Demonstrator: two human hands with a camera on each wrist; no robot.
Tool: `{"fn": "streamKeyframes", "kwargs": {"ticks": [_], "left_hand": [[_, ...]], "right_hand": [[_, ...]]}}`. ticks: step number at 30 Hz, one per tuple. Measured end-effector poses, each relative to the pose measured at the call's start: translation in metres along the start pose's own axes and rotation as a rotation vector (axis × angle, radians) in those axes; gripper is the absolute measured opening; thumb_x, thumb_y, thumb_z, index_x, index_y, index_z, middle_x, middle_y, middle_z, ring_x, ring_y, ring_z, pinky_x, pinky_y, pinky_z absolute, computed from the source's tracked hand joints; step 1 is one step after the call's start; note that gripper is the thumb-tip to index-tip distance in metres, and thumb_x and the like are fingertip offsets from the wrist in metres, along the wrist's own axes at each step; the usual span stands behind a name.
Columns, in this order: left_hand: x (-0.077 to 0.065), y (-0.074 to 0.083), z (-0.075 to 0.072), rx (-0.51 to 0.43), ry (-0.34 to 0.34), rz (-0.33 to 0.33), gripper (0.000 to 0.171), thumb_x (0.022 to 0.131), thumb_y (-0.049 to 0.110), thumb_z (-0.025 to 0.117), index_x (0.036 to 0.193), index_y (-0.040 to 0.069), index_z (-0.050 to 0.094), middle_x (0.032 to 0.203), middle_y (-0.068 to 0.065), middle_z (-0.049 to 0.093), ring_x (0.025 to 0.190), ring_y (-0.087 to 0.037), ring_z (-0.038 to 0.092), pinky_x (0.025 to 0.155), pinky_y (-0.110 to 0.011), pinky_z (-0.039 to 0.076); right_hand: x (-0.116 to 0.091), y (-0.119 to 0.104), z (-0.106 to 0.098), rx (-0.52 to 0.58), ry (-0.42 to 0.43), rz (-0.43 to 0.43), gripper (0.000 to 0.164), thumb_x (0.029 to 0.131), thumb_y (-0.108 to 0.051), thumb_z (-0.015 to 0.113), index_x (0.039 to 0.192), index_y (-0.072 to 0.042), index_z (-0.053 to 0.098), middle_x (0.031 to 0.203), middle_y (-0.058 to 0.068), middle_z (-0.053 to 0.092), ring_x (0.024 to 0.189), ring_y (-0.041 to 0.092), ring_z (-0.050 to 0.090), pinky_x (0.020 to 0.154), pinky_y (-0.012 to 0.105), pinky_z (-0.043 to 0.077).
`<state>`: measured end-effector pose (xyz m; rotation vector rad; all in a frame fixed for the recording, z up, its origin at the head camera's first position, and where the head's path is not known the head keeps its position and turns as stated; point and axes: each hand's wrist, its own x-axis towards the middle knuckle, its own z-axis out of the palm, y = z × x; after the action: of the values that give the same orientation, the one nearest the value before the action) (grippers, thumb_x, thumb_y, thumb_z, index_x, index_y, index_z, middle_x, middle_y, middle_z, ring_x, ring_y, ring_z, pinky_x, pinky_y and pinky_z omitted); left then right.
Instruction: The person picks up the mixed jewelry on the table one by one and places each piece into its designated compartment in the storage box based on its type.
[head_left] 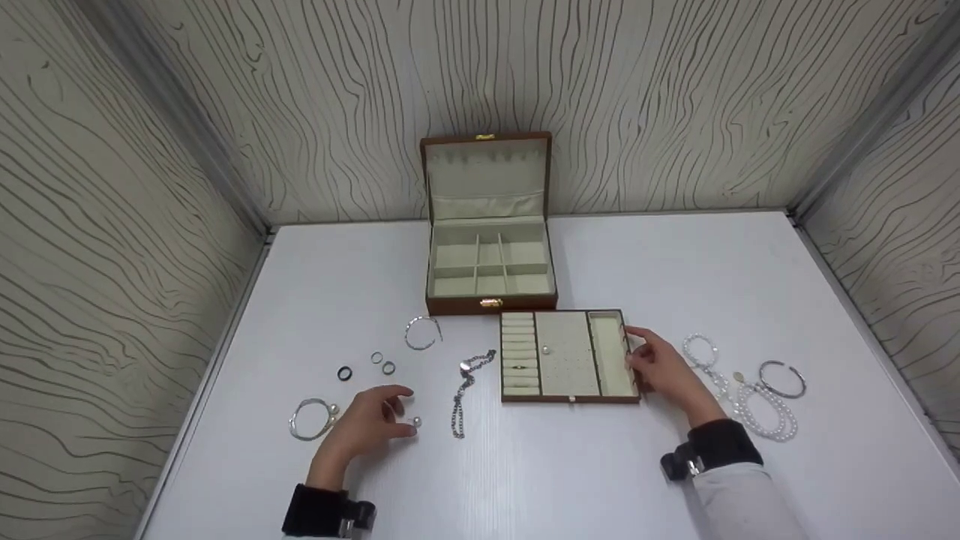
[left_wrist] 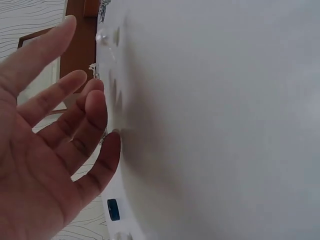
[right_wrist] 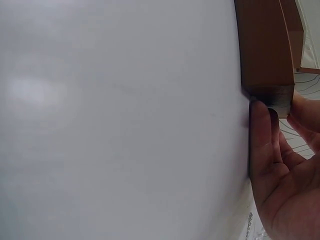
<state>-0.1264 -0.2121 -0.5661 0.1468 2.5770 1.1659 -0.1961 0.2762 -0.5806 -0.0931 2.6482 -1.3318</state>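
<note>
My left hand [head_left: 367, 424] hovers low over the table, its fingers loosely bent and thumb apart from them. Just past the thumb tip lies a pearl earring [head_left: 417, 422], which also shows in the left wrist view [left_wrist: 102, 36]; I see nothing held. With thumb and fingers, my right hand [head_left: 667, 375] holds the right edge of a brown jewelry tray [head_left: 570, 352]. The tray has ring rolls, an earring panel and a long slot. One ring [head_left: 519, 367] sits in the rolls and a pearl stud [head_left: 546, 350] on the panel.
Behind the tray stands an open brown jewelry box [head_left: 491, 304] with bare compartments. Left of the tray lie a chain [head_left: 459, 401], a bracelet [head_left: 421, 345], several rings [head_left: 344, 373] and bangles [head_left: 298, 427]. Pearl strands [head_left: 765, 427] and a dark bangle [head_left: 782, 379] lie at right.
</note>
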Motion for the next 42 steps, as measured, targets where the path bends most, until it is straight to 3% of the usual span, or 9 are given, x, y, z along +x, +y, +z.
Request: {"fn": "streamKeyframes", "kwargs": {"ticks": [15, 27, 32, 42], "left_hand": [[0.003, 0.0, 0.012, 0.042, -0.053, 0.123, 0.047, 0.072, 0.002, 0.08, 0.117, 0.008, 0.068, 0.09, 0.002, 0.06, 0.082, -0.017, 0.055, 0.072, -0.034, 0.047], [0.004, 0.007, 0.018, 0.118, -0.015, 0.103, 0.024, 0.076, 0.001, 0.074, 0.096, 0.013, 0.075, 0.084, 0.005, 0.058, 0.08, -0.015, 0.055, 0.073, -0.036, 0.048], [0.005, 0.008, 0.022, 0.152, 0.002, 0.083, 0.018, 0.078, 0.003, 0.074, 0.09, 0.016, 0.073, 0.081, 0.006, 0.057, 0.079, -0.014, 0.055, 0.071, -0.035, 0.048], [0.004, 0.01, 0.019, 0.175, 0.006, 0.054, 0.013, 0.085, 0.008, 0.071, 0.095, 0.015, 0.072, 0.088, 0.006, 0.061, 0.087, -0.015, 0.059, 0.08, -0.039, 0.051]], "right_hand": [[-0.001, -0.002, -0.001, -0.017, -0.009, 0.002, 0.049, 0.097, -0.005, 0.057, 0.143, 0.002, 0.041, 0.095, 0.013, 0.058, 0.081, 0.021, 0.053, 0.066, 0.032, 0.047], [-0.002, -0.003, 0.001, 0.043, -0.016, 0.021, 0.05, 0.097, -0.004, 0.058, 0.144, 0.002, 0.04, 0.095, 0.012, 0.056, 0.081, 0.02, 0.052, 0.062, 0.031, 0.047], [-0.002, -0.003, 0.0, 0.02, -0.01, 0.009, 0.05, 0.097, -0.003, 0.058, 0.143, 0.002, 0.041, 0.094, 0.012, 0.056, 0.08, 0.02, 0.052, 0.062, 0.031, 0.047], [-0.001, -0.003, -0.001, 0.002, -0.005, 0.01, 0.049, 0.097, -0.004, 0.058, 0.143, 0.002, 0.042, 0.095, 0.013, 0.057, 0.082, 0.021, 0.053, 0.065, 0.033, 0.048]]}}
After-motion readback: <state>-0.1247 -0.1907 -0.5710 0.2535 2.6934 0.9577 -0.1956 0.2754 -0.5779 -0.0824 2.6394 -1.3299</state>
